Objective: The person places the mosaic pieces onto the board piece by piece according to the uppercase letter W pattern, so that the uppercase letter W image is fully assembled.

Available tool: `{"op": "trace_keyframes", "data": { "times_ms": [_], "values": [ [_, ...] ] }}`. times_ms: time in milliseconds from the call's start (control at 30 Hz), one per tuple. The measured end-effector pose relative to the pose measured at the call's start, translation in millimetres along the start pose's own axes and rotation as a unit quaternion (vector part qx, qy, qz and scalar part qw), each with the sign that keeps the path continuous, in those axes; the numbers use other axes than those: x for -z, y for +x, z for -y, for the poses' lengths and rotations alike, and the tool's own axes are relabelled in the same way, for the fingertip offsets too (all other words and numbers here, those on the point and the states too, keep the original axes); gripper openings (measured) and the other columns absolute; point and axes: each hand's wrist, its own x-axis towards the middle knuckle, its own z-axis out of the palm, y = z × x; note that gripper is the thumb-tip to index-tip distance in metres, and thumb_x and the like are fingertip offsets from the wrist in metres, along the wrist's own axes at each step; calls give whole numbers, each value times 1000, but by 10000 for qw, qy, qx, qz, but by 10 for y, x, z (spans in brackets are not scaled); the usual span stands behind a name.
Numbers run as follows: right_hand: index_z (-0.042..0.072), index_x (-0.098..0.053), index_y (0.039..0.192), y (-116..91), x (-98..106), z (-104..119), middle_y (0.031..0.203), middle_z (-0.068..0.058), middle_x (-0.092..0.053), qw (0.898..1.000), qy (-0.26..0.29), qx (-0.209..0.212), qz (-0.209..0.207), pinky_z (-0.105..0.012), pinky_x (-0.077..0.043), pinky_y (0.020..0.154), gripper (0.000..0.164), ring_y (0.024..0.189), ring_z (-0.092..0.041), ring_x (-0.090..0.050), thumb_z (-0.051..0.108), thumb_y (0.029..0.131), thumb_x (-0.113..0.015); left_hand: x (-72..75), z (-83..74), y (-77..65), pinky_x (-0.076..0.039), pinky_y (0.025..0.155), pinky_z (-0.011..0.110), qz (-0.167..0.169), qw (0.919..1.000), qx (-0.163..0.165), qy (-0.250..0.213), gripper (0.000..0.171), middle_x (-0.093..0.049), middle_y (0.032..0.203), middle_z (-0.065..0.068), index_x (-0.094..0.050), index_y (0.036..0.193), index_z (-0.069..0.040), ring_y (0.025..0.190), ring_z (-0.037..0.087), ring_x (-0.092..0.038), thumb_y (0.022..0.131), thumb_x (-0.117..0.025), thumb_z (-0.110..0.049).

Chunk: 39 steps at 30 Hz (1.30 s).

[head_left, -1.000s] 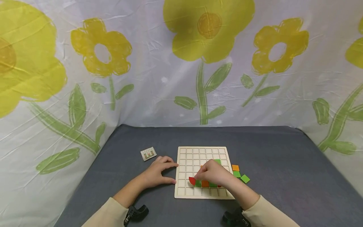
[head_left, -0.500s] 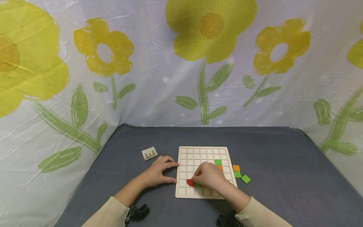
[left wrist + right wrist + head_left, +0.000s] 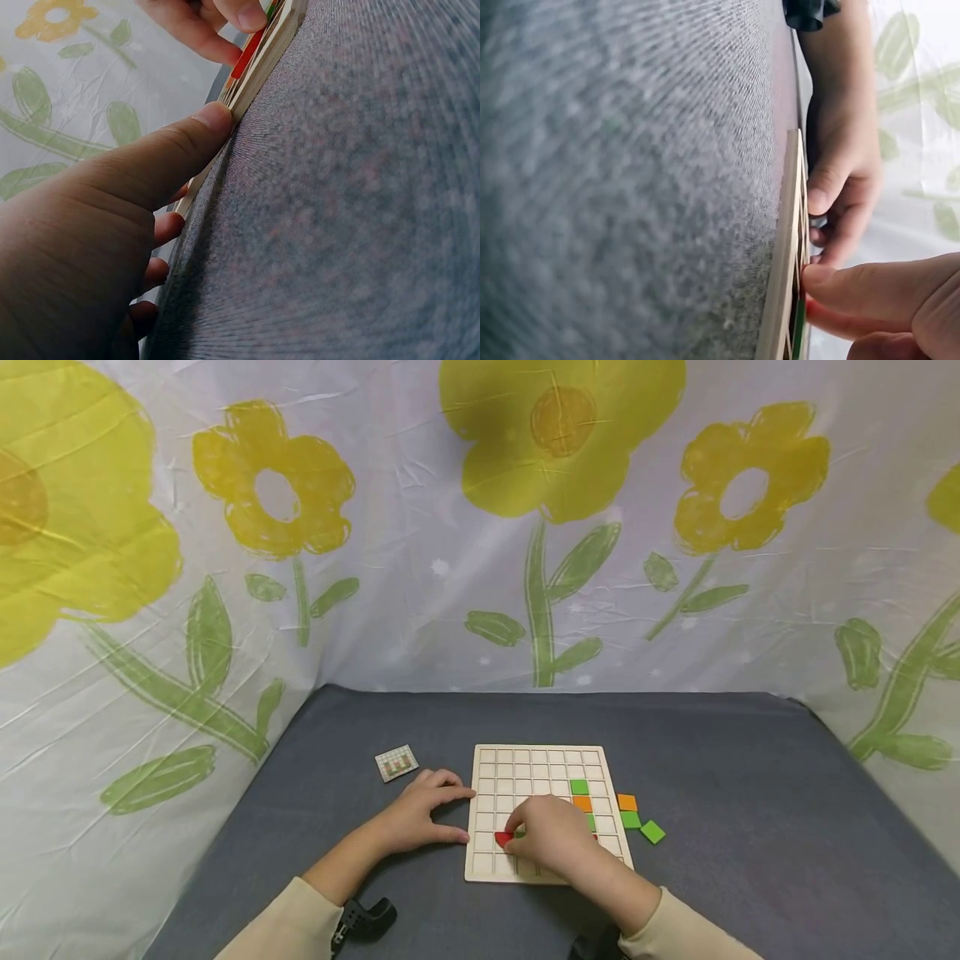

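A pale wooden grid board (image 3: 534,758) lies flat. Thumb and fingers spread, my left hand (image 3: 420,817) touches its left edge, with the thumb tip (image 3: 214,116) against the rim in the left wrist view. Over the lower part of the board, my right hand (image 3: 553,833) pinches a red tile (image 3: 502,839) with a curved side, low at the grid, between thumb and index finger. A green tile (image 3: 579,787) and an orange tile (image 3: 582,803) sit in cells farther right. My right hand hides most of the lower row; a green tile (image 3: 799,330) shows there in the right wrist view.
Just off the board's right edge lie an orange tile (image 3: 627,802) and two green ones, the nearer green tile (image 3: 652,832) turned askew. A small pattern card (image 3: 396,762) lies beyond my left hand. Grey cloth (image 3: 750,827) covers the table.
My right hand has shifted slightly left and brought the red tile down to the lower-left part of the grid, uncovering tiles on the right. My left hand keeps its place at the edge.
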Motion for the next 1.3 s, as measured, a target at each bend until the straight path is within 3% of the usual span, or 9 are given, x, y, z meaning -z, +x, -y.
{"op": "trace_keyframes", "data": {
  "times_ms": [333,567,633,733,867,1100,1300],
  "values": [
    [21,-84,90,-27,1,24,85,6,-74,9988,-485,120,13,-30,-41,48,9,68,-12,-57,25,82,-84,4,13,-7,-42,95,42,-74,9999,-79,-1,65,-55,125,-8,-68,136,-23,108,14,-44,82,-81,-56],
    [18,-83,102,-23,203,-86,95,3,-76,9998,-100,97,-141,-33,-49,58,20,83,-17,-68,28,85,-82,11,15,-30,-41,95,42,-66,9999,7,-95,65,-54,125,-9,-67,137,-23,108,13,-43,82,-82,-54],
    [18,-83,104,-31,308,-160,83,3,-73,9998,79,-16,-194,-32,-44,55,20,72,-14,-63,28,87,-82,4,11,-23,-41,95,42,-53,9999,-1,-129,65,-54,126,-9,-67,138,-23,109,13,-43,83,-82,-55],
    [17,-83,105,-41,459,-298,63,7,-55,9991,359,-114,-216,-29,-33,52,20,57,-10,-46,27,88,-82,2,-4,-15,-40,96,43,-48,9999,-13,-160,66,-55,126,-8,-67,138,-22,110,14,-44,82,-82,-55],
    [15,-81,109,-60,625,-510,58,7,-37,9970,741,-206,-90,-29,-26,53,20,51,-10,-28,23,90,-80,1,-18,-8,-40,98,43,-43,9999,-12,-121,67,-55,126,-9,-67,138,-22,111,14,-44,82,-82,-56],
    [10,-78,110,-124,857,-876,71,0,-45,9906,1246,-541,168,-33,-34,58,22,59,-14,-37,20,91,-80,8,-20,6,-40,98,43,-20,9999,0,-99,66,-55,126,-9,-67,138,-22,112,14,-44,82,-82,-54],
    [-1,-71,111,-251,1007,-1201,75,-4,-50,9787,1662,-638,1023,-36,-39,61,25,65,-19,-44,9,89,-78,7,-16,3,-40,98,43,-11,10000,16,-76,66,-55,126,-9,-67,138,-23,112,14,-44,82,-82,-55]
  ]
}}
